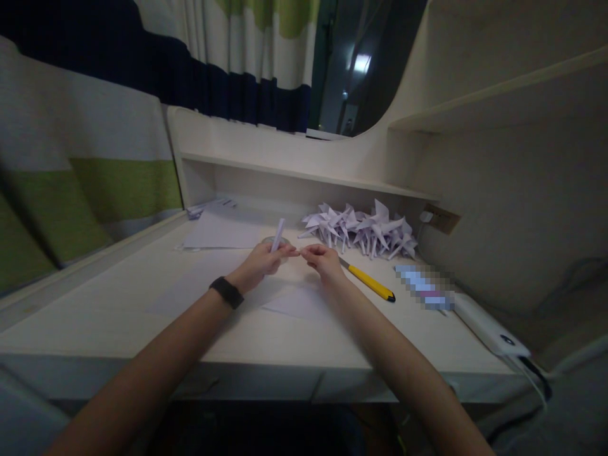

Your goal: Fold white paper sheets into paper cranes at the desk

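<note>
A thin rolled paper stick (278, 234) points upward out of my left hand (266, 261), whose fingers are closed around it. That wrist wears a black band. My right hand (323, 258) pinches close to the left fingertips, and what lies between its fingers is too small to make out. Partly hidden behind my left hand is a round, clear item (285, 241), possibly a roll of tape. Beneath the hands lies a sheet of white paper (294, 301). Just right of my right hand rests a yellow utility knife (371, 282) with its blade toward the hand.
Several folded paper pinwheels (361, 228) are piled at the back right. A stack of white paper (221, 228) sits at the back left. On the right are a blurred-out phone (422, 285) and a white power strip (491, 326) with cables. A low shelf (304, 176) overhangs the desk's rear.
</note>
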The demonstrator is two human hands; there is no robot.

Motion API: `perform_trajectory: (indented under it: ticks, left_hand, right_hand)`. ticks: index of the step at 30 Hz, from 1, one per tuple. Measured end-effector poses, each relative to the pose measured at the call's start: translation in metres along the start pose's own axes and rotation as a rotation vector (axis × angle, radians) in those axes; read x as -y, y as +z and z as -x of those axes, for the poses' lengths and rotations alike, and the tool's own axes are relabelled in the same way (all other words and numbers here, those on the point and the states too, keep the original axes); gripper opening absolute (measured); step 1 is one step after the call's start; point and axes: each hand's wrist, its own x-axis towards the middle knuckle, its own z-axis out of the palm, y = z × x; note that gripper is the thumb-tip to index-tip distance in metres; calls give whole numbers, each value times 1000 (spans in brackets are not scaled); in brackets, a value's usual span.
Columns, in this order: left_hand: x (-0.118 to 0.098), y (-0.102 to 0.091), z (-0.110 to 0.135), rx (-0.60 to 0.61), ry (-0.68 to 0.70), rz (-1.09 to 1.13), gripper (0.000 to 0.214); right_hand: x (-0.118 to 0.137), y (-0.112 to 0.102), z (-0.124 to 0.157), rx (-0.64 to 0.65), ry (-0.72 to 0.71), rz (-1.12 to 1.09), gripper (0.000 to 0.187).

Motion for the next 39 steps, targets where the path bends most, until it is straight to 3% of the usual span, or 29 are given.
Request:
perform_trajectory:
  ticks: [6,10,13,16,19,24,29,34,39]
  left_hand:
    - [2,-1,0,53,-8,81,34]
    - [9,-10,-4,29,-46,27,37]
    - [15,-15,-6,103,-70,36,41]
    - [17,-13,-4,207,-85,52,49]
    - [17,-7,2,280,-77,14,54]
    - [20,0,6,335,-58,-79,59]
    - [21,1,2,263,-18,-217,59]
    - [17,-2,-1,179,124,-285,41]
    - [16,-7,-4,30,300,-505,30]
  right_hand:
    - [3,-7,-6,-60,11,-13,27]
    - [12,-22,-15,-168,-15,-146,31]
    - [18,-27,-16,-203,-47,-237,34]
    - [21,-22,-11,-144,-67,-277,38]
    - [19,-11,-3,-28,-119,-279,56]
    - [13,0,3,101,-100,-203,69]
    - [9,-2,2,64,-87,-175,62]
    - [7,-13,-5,-30,-77,-186,58]
    - [3,-12,-5,66,-124,-65,55]
